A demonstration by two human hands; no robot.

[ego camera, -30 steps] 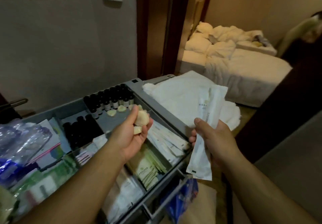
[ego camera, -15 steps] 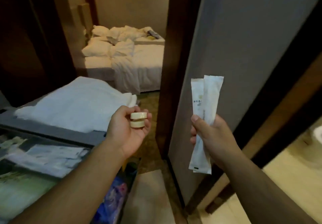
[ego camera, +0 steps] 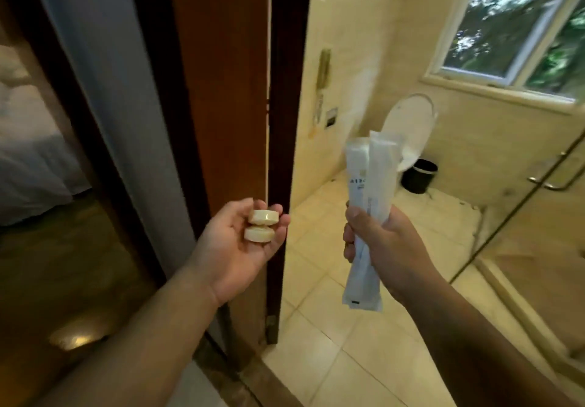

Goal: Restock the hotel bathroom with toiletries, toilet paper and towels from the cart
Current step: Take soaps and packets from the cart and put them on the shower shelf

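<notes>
Two round soaps [ego camera: 261, 225] cupped in left hand [ego camera: 235, 248], two white sachets [ego camera: 368, 216] upright in right hand [ego camera: 384, 248], bathroom doorway.

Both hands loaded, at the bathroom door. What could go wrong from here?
1. The two round soaps sit stacked on the curled fingers of the left hand, not clamped; a jolt may tip one onto the tiled floor.
2. That hand looks close to the door edge; a knock could do it.
3. The right hand grips two white packets, so no hand is free.
</notes>
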